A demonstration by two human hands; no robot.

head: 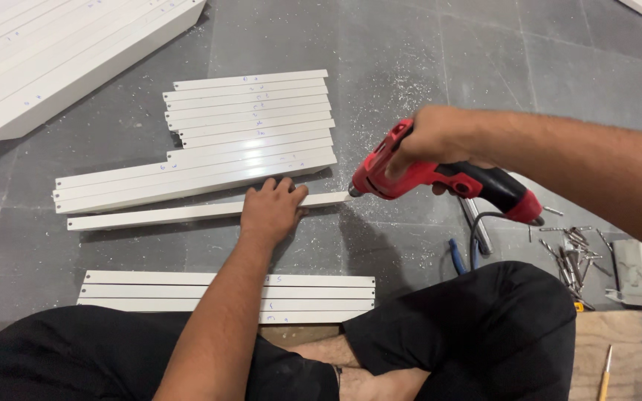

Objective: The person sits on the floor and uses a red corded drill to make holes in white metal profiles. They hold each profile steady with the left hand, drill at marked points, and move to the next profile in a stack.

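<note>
red drill (440,178) in right hand (432,137), touching white slat (187,214).

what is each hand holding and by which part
The right hand holds the red and black electric drill, its grip on top of the red body. The left hand presses flat on a long white slat.

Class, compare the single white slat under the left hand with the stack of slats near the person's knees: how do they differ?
The single slat lies alone; the stack is several slats side by side. The left hand presses the single slat, while nothing touches the stack. The red drill, held by the right hand, meets the single slat's end; the stack sits away from it. Both are white, long and flat on the grey floor.
</note>
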